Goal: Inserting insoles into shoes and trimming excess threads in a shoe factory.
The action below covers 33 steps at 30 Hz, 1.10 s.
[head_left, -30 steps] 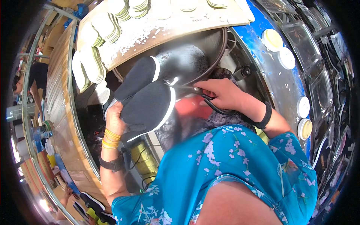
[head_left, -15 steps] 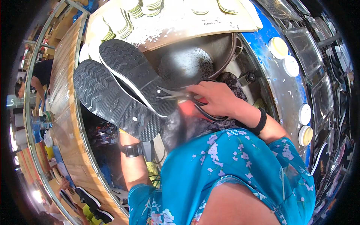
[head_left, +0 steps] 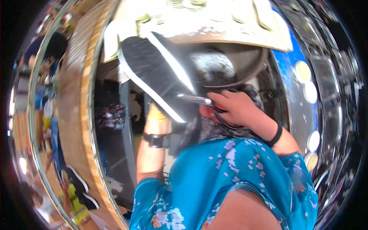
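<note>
A pair of black shoes with white sole edges (head_left: pixel 147 65) is held up in front of me, blurred by motion. My left hand (head_left: pixel 156 114) supports the pair from below. Only an orange patch near the wrist shows; the shoes hide the fingers. In my right hand (head_left: pixel 234 107) is a pair of scissors (head_left: pixel 196 99), with the fingers wrapped round the dark handles. Their blades look closed, and the tips lie over the near part of the shoes. Whether they touch cannot be made out.
Beyond the shoes is a round metal basin (head_left: pixel 251 73) with white bits inside. A pale board (head_left: pixel 237 36) with stacked insoles lies across its far side. Round jars (head_left: pixel 303 72) line the right-hand bench. On the left runs a wooden bench (head_left: pixel 73 115), with other people past it.
The shoes have turned from showing their patterned soles to showing black uppers and white sides. The scissor blades have gone from spread to closed. The whole view has shifted.
</note>
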Each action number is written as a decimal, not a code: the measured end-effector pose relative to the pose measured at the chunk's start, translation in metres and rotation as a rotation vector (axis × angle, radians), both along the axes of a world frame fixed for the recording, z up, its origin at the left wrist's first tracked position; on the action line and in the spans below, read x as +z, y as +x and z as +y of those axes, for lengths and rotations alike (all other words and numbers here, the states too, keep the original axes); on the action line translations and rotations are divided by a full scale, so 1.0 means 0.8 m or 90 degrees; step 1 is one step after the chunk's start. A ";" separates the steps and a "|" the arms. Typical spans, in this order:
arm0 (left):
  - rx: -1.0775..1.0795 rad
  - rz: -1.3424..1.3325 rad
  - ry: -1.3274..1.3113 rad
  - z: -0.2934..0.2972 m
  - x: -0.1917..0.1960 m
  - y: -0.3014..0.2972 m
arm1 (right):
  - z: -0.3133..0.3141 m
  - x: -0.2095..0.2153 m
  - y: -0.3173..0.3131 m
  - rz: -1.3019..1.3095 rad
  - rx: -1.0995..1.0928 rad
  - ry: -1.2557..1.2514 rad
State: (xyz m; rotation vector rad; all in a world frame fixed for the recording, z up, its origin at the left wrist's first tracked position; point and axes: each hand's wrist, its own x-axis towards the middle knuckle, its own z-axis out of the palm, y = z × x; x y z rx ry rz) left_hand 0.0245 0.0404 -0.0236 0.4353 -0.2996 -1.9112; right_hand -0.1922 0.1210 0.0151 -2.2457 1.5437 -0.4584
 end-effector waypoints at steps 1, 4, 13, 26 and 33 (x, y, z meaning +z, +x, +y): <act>0.013 -0.014 -0.003 0.000 0.002 -0.003 | 0.000 -0.003 0.001 0.000 0.002 0.005; 0.044 -0.134 -0.048 -0.010 0.008 -0.007 | 0.002 -0.010 0.004 -0.136 0.003 0.079; 0.331 -1.289 -0.464 0.003 0.102 0.210 | -0.038 -0.020 -0.003 -0.541 -0.156 0.367; 0.438 -1.798 -0.016 0.005 0.174 0.599 | -0.036 -0.036 -0.017 -0.362 -0.264 0.378; 0.117 -1.325 -0.673 -0.164 0.055 0.233 | 0.025 -0.046 -0.067 -0.310 -0.318 0.366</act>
